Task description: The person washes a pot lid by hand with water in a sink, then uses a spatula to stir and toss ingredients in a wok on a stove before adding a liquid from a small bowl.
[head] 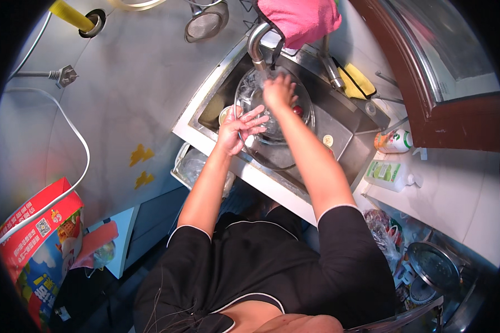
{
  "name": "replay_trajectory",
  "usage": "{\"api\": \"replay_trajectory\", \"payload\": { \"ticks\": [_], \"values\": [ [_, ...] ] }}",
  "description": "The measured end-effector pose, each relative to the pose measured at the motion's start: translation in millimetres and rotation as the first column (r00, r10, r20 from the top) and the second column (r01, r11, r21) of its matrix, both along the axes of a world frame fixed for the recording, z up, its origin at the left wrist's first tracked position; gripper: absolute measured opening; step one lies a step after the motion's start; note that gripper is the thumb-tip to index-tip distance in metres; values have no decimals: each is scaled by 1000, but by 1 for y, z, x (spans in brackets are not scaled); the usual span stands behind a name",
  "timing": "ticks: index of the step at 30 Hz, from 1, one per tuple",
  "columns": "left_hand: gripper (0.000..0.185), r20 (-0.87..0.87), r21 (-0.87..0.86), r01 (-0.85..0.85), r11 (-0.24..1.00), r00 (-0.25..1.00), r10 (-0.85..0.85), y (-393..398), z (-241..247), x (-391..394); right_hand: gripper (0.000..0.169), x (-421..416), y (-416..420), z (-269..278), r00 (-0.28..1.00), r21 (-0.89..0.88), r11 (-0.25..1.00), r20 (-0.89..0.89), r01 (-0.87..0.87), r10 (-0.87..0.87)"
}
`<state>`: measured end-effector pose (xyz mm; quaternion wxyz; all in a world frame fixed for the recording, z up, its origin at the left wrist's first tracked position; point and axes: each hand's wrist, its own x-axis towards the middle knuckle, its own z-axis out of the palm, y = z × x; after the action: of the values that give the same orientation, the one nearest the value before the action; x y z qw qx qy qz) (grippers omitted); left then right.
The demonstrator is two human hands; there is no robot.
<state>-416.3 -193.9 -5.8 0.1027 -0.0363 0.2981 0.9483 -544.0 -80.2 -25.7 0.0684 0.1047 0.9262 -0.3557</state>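
Over the sink basin (337, 125), my left hand (237, 131) is palm up with its fingers spread. The thin rim of a round, clear lid or bowl (271, 137) crosses that palm and seems to rest in it. My right hand (280, 89), blurred by motion, is under the curved metal faucet (256, 45) with its fingers apart. I see nothing held in it; whether it touches the clear surface is hidden by splashing water. Close to its wrist is a small, shiny red round object (298, 110).
A pink cloth (300, 21) hangs over the faucet, and a yellow cloth (357, 81) lies at the sink's back corner. Right of the sink are a white bottle (393, 140) and a pump bottle (387, 175). A brown-framed window (462, 120) juts over the right counter.
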Motion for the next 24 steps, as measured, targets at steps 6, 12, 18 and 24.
{"api": "replay_trajectory", "payload": {
  "ticks": [6, 12, 18, 24],
  "values": [
    [16, -61, -114, 18, 993, 998, -25, -6, 3, -14, 52, -29, 3, 0, 947, 61, 951, -91, -303, 308],
    [17, 86, -232, -172, 957, 977, 197, -7, -18, -24, 50, 84, -8, 22, 753, 72, 887, -500, -457, 428],
    [19, 163, -214, -73, 974, 981, 109, -4, -4, -30, 56, 159, 42, -34, 834, -8, 952, -485, -305, 263],
    [25, 111, -207, -2, 978, 993, 26, -13, -9, -27, 52, 86, 97, -134, 934, -272, 960, -321, 67, -156]
  ]
}}
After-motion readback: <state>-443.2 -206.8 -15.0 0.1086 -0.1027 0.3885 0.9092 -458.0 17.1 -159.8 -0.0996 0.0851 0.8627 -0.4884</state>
